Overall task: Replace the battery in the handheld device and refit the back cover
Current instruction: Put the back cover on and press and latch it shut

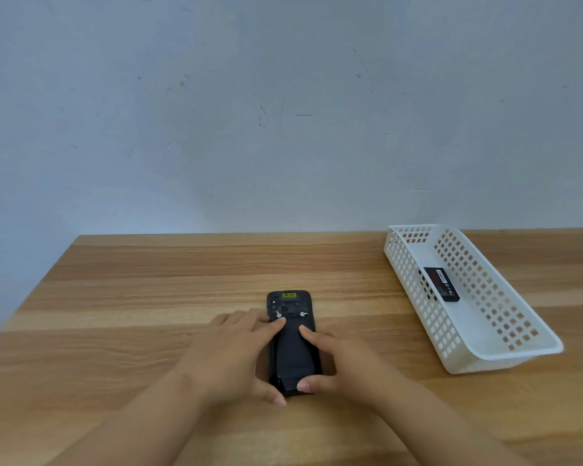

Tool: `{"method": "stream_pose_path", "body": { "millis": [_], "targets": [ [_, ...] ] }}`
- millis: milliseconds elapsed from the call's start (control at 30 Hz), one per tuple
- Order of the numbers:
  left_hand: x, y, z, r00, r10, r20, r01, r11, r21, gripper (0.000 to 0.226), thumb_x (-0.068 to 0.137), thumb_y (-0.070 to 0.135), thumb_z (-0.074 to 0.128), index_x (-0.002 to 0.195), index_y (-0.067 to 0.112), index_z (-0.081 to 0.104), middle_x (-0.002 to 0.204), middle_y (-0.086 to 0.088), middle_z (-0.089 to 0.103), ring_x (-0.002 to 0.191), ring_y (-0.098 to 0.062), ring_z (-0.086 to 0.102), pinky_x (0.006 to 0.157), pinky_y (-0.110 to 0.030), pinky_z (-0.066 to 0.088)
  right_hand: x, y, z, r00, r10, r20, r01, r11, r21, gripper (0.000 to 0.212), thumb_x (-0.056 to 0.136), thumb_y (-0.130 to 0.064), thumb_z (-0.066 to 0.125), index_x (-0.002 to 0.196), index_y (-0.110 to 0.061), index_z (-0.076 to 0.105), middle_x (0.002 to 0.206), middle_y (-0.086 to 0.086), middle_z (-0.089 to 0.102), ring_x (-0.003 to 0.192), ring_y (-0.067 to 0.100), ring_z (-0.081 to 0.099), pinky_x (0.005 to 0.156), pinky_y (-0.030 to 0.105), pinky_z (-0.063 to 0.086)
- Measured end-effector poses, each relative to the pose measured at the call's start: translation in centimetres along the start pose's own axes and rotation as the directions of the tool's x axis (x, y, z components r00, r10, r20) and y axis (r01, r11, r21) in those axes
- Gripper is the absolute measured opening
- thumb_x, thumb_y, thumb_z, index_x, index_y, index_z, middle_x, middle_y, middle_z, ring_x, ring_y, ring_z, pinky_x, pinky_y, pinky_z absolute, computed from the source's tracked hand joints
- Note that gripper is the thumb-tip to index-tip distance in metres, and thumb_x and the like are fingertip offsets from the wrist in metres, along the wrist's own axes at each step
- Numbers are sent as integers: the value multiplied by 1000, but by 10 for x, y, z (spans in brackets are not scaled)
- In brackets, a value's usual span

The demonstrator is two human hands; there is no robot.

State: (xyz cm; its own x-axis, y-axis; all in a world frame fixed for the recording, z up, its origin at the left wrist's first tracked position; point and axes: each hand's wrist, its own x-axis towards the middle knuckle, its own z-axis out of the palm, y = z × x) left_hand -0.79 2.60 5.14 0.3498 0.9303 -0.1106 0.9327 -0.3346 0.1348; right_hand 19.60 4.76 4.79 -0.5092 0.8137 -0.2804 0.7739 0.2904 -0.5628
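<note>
A black handheld device [292, 344] lies face down on the wooden table [148, 297], its back cover on and a yellow label at its far end. Two small silver latches sit near the top of the cover. My left hand [236, 354] rests on the device's left side, with the forefinger tip at the left latch and the thumb at the near end. My right hand [337, 361] holds the right side, forefinger on the cover, thumb at the near end. A black battery [441, 284] with a red label lies in the white basket [505, 356] at the right.
The white perforated basket stands on the table's right part, angled away from me. A pale wall rises directly behind the table's far edge. Bare wood lies to the left of the device and between the device and the basket.
</note>
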Motion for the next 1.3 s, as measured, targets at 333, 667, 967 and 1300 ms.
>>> {"method": "stream_pose_path", "body": {
  "millis": [333,667,967,1300],
  "targets": [
    [14,5,-6,1000,9,-10,-5,959,285,124,45,89,47,143,22,11,143,-3,29,130,-22,26,110,-38,15,2,2,0,1000,9,16,-9,1000,10,86,74,-48,70,145,-35,22,148,-10,36,134,11,35,109,25,30],
    [21,9,-14,998,50,-29,-39,954,299,124,33,92,44,128,11,42,124,-4,48,115,-24,43,104,-40,29,2,3,1,1000,18,9,-18,998,64,85,75,-44,71,145,-33,23,147,-8,36,134,9,33,102,17,26],
    [26,11,-17,999,44,-2,-41,953,299,125,24,89,33,122,11,39,123,-1,43,114,-22,40,104,-36,25,2,4,2,1000,27,15,-28,996,87,85,74,-44,71,144,-37,22,145,-10,38,132,9,35,102,19,27],
    [14,5,-4,994,-49,-101,66,983,171,118,23,95,31,101,14,63,95,-1,65,83,-20,63,74,-36,53,2,3,2,999,36,15,-37,998,56,85,74,-46,70,143,-41,21,146,-10,36,133,10,33,107,25,27]
  ]
}}
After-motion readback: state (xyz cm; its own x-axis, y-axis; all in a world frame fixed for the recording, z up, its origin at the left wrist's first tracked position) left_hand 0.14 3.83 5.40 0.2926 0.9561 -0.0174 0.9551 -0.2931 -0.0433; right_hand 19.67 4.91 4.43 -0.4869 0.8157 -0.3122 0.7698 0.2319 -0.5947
